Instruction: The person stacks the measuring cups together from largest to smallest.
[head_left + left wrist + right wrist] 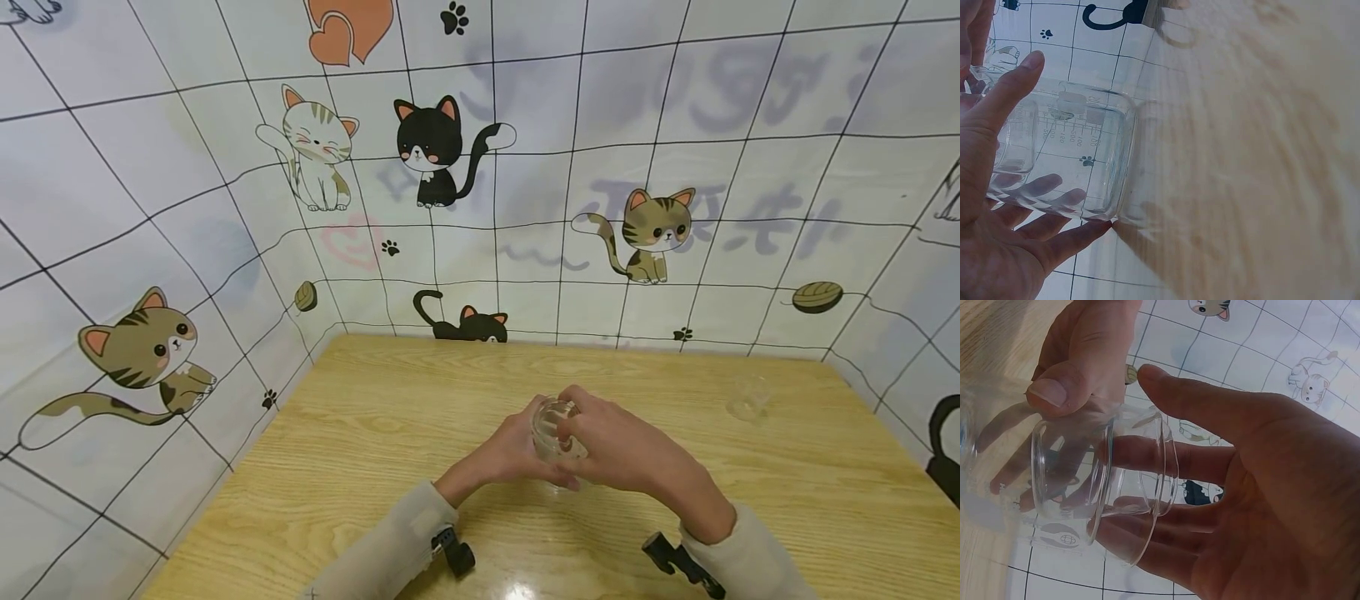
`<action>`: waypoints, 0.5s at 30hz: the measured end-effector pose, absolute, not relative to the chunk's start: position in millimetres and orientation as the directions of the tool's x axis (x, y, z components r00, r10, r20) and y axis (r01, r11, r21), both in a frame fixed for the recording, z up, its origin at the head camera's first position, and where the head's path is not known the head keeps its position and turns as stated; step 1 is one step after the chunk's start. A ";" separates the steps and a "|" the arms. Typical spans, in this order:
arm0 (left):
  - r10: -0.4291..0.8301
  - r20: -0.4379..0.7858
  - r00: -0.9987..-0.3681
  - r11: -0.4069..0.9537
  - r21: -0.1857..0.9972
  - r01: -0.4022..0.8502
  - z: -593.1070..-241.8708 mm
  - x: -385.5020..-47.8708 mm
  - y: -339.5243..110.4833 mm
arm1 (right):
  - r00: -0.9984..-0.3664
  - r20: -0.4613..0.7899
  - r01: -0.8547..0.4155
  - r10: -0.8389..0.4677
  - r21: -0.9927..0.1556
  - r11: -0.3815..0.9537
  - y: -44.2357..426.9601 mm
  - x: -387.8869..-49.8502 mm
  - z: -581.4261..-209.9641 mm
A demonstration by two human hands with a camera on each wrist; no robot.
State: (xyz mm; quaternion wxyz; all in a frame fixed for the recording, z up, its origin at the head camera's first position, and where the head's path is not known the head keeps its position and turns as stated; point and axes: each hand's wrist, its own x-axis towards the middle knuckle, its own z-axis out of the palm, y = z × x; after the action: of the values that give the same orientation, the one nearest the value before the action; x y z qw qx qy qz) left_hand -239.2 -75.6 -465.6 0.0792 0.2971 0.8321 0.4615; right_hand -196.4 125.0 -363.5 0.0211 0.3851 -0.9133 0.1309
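Observation:
A large clear glass beaker (pixel 1104 150) with printed volume marks stands upright on the table. My left hand (pixel 513 446) grips its side, the thumb on one side and the fingers spread round the other. Inside its upper part sits a smaller clear beaker (pixel 1019 140), whose base is well above the large one's bottom in the left wrist view. From above, my right hand (pixel 626 442) holds the small beaker near its rim, with fingers bent at the glass. Whether the right thumb touches the rim, I cannot tell.
Another small clear glass vessel (pixel 748 398) stands at the right rear of the wooden table (pixel 390 400). Behind and to both sides hang white gridded sheets (pixel 525 275) printed with cats. Black straps (pixel 453 552) sit on both sleeves.

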 end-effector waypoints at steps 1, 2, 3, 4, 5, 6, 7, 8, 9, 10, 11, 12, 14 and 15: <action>0.567 0.142 -0.812 0.402 0.812 0.423 -465.9 -239.3 -75.5 | -0.703 0.139 -0.708 -0.697 -0.223 0.670 125.0 -196.1 -363.5; 0.565 0.141 -0.813 0.405 0.811 0.422 -466.1 -239.5 -75.4 | -0.703 0.138 -0.708 -0.698 -0.223 0.670 124.9 -195.9 -363.6; 0.562 0.140 -0.815 0.410 0.809 0.421 -466.3 -239.6 -75.2 | -0.703 0.140 -0.709 -0.698 -0.222 0.670 125.0 -195.8 -363.9; 0.560 0.140 -0.816 0.413 0.807 0.422 -466.5 -239.7 -75.3 | -0.703 0.142 -0.709 -0.697 -0.221 0.670 124.9 -195.7 -364.0; 0.560 0.140 -0.817 0.415 0.805 0.423 -466.5 -239.6 -75.3 | -0.702 0.144 -0.710 -0.697 -0.221 0.669 124.7 -195.5 -364.1; 0.558 0.139 -0.818 0.416 0.806 0.422 -466.4 -239.5 -75.3 | -0.702 0.146 -0.710 -0.697 -0.220 0.668 124.6 -195.3 -364.1; 0.559 0.140 -0.818 0.416 0.805 0.423 -466.2 -239.2 -75.5 | -0.701 0.148 -0.711 -0.698 -0.219 0.668 124.5 -195.3 -364.3; 0.560 0.141 -0.817 0.415 0.805 0.424 -466.1 -239.2 -75.6 | -0.702 0.150 -0.711 -0.697 -0.219 0.668 124.3 -195.1 -364.6; 0.561 0.143 -0.815 0.415 0.804 0.426 -466.0 -239.3 -75.6 | -0.703 0.152 -0.709 -0.695 -0.219 0.670 124.2 -195.0 -365.0; 0.563 0.144 -0.813 0.413 0.803 0.429 -465.8 -239.2 -75.7 | -0.702 0.154 -0.710 -0.695 -0.218 0.670 124.0 -195.0 -365.2; 0.563 0.145 -0.813 0.414 0.802 0.430 -465.7 -239.1 -75.7 | -0.702 0.157 -0.711 -0.695 -0.213 0.670 123.8 -195.0 -365.8; 0.564 0.146 -0.813 0.413 0.803 0.431 -465.9 -239.1 -75.7 | -0.700 0.161 -0.713 -0.696 -0.210 0.669 123.7 -195.0 -366.3; 0.562 0.147 -0.814 0.411 0.804 0.429 -466.3 -238.8 -75.6 | -0.701 0.169 -0.713 -0.693 -0.209 0.670 123.3 -194.3 -368.2; 0.559 0.146 -0.817 0.413 0.805 0.426 -466.9 -238.5 -75.5 | -0.700 0.173 -0.713 -0.693 -0.213 0.668 123.1 -193.7 -368.8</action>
State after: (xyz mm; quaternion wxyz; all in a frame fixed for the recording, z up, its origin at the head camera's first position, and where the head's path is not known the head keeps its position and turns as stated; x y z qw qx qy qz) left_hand -238.5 -75.5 -466.9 0.0727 0.2940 0.8373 0.4553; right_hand -193.7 123.1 -368.8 0.0386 0.3853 -0.9123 0.1332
